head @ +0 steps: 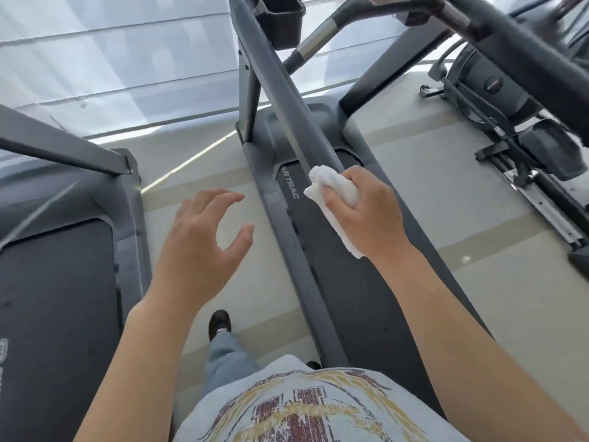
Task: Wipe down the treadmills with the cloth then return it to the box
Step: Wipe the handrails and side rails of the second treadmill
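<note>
Nearest the camera: a grey printed t-shirt point(318, 406), then a jeans leg point(226, 355) and a dark shoe point(219, 322) planted on the pale floor point(264, 282) in the gap between two machines.

Left hand point(199, 237) just hanging in the air over that gap, fingers loosely spread and a bit curved, gripping nothing, touching nothing.

Right hand point(366, 215) wrapped around a bunched white cloth point(328, 193), one end poking out past the knuckles toward the far left, the other trailing down under the wrist. Cloth sitting right at the near end of the grey handrail point(287, 100) of the right treadmill point(360, 301); looks to be touching it, hard to say for sure.

Left treadmill point(57, 282) close by on the left, dark belt, grey frame, its upright slanting across the top corner.

Farther out along the rail: a black cup holder point(282, 22) up by the console, a chrome-and-black grip bar point(318, 36) crossing to the right.

Far right: another exercise machine point(510, 122), black, blurry, with a metal floor rail.

Beyond all that, big bright windows point(111, 59).
</note>
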Tool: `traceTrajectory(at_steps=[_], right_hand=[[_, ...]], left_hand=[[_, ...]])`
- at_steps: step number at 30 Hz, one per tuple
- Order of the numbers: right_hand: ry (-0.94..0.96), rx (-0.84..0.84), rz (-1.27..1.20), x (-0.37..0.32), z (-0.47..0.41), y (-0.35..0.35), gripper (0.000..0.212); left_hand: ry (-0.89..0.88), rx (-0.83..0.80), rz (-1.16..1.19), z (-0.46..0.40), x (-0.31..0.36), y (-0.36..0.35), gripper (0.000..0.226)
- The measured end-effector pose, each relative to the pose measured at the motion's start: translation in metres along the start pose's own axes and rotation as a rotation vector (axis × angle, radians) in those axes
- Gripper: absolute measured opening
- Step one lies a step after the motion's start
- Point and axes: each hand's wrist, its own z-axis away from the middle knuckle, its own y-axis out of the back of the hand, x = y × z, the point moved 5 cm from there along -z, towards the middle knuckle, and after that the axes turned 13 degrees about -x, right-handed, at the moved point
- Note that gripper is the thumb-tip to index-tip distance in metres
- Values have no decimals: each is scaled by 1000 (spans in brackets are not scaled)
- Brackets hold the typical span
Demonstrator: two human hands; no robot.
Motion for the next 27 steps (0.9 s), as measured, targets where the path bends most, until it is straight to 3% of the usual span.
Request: traceTrajectory(at_steps=[7,14,20,27], right_hand=[[-187,257,90,-7,-67,-4,35],[-410,361,192,-13,-89,-32,29],[-636,409,229,-1,-60,-37,29],[-608,448,380,-7,-93,-44,36]], left_hand=[[-192,-145,-21,-101,-51,32,44],[-393,-273,1,-190,-77,67,40],[-556,-422,58,-233,-69,44,39],[-602,-505,82,-274,-63,20,42]])
